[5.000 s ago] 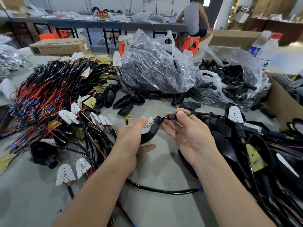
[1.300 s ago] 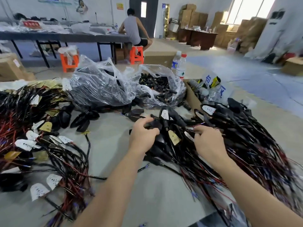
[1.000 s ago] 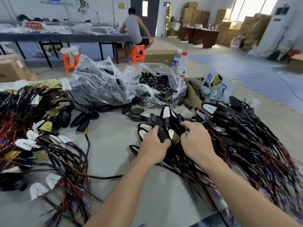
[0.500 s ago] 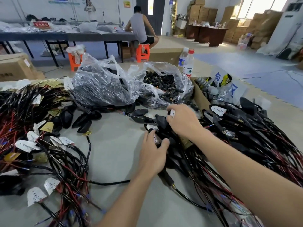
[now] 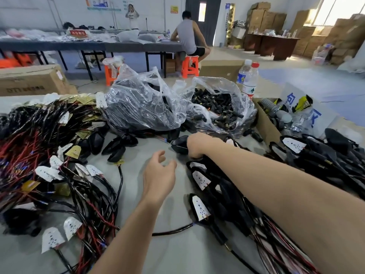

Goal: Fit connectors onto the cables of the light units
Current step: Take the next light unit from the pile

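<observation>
My right hand point(image 5: 198, 145) reaches across to a black light housing point(image 5: 178, 146) lying below the bags, and its curled fingers close on the housing's edge. My left hand point(image 5: 159, 176) hovers over the grey table with relaxed fingers, holding nothing. Light units with white LED plates point(image 5: 200, 179) and black cables lie under my right forearm. A clear bag of black connectors point(image 5: 217, 107) sits just beyond my right hand.
A second clear bag point(image 5: 142, 107) of black parts stands left of the connector bag. Tangled red and black cabled units point(image 5: 49, 145) fill the left side, and more units point(image 5: 316, 155) the right. Two bottles point(image 5: 249, 80) and a cardboard box point(image 5: 264, 123) stand at the back right.
My right hand has moved left off the unit pile to the black housing. My left hand has let go of the pile and lifted, opening over the table.
</observation>
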`<move>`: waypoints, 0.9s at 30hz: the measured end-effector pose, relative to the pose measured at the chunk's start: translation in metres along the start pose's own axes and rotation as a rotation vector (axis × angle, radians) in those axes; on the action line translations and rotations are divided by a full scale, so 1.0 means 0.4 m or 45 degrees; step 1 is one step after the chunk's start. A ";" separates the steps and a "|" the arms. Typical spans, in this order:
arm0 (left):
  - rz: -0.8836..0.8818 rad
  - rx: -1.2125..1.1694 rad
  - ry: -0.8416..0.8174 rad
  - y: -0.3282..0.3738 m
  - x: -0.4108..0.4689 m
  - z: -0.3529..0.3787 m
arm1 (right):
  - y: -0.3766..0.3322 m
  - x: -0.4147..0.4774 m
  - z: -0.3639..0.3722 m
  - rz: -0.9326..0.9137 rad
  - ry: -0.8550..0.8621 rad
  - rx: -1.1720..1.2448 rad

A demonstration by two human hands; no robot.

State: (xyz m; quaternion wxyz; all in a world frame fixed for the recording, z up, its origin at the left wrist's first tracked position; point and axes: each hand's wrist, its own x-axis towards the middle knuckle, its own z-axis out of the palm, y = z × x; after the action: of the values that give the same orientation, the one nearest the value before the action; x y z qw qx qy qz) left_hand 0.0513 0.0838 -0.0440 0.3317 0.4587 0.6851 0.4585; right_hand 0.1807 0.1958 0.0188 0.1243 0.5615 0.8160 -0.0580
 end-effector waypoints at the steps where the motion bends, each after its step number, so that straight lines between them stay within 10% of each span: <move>1: -0.001 -0.011 -0.004 -0.005 0.005 0.000 | -0.014 0.008 0.006 -0.009 0.028 -0.001; 14: 0.086 -0.929 -0.099 0.012 0.029 -0.101 | -0.171 -0.123 0.049 -0.458 0.785 0.719; 21: 0.116 -1.389 -0.273 -0.022 0.002 -0.161 | -0.103 -0.094 0.083 -0.109 0.567 0.350; 27: 0.220 -1.487 -0.302 0.005 0.001 -0.193 | -0.090 -0.140 -0.086 -0.446 1.181 1.061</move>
State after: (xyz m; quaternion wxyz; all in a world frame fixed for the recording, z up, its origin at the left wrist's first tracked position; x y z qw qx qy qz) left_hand -0.0156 0.0596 -0.0144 0.5645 0.3027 0.2385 0.7300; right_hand 0.1616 0.1405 0.0653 -0.4807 0.3879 0.7737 -0.1408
